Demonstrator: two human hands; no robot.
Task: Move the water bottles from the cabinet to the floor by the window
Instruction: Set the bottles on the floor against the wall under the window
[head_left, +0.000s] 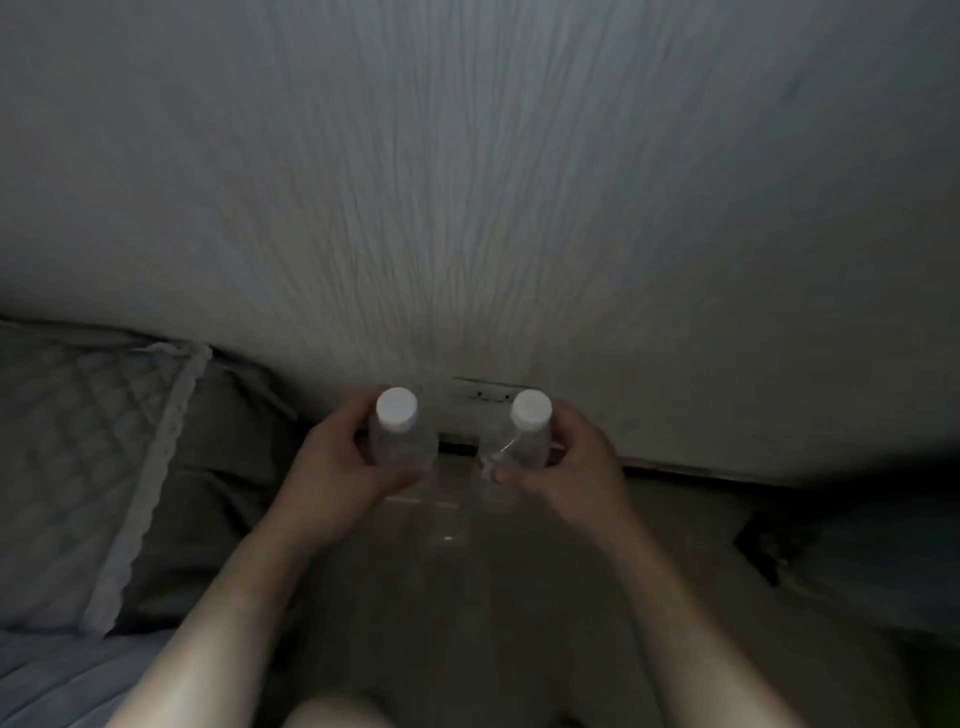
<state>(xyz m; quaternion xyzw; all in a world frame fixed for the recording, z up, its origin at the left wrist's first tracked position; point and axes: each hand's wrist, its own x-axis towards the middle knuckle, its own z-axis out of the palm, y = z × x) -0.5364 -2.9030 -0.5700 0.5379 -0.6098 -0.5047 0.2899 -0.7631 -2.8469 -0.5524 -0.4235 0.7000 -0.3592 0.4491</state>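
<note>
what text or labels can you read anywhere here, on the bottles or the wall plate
None can be read.
Left bottle: clear body, plain white cap, no label legible; held in the left hand.
Right bottle: same, no print visible; held in the right hand.
Wall plate behind the bottles: a few dark marks, too dim and blurred to read.

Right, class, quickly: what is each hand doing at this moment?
Left hand: closed on a clear plastic bottle with a white cap.
Right hand: closed on a second clear white-capped bottle.
</note>
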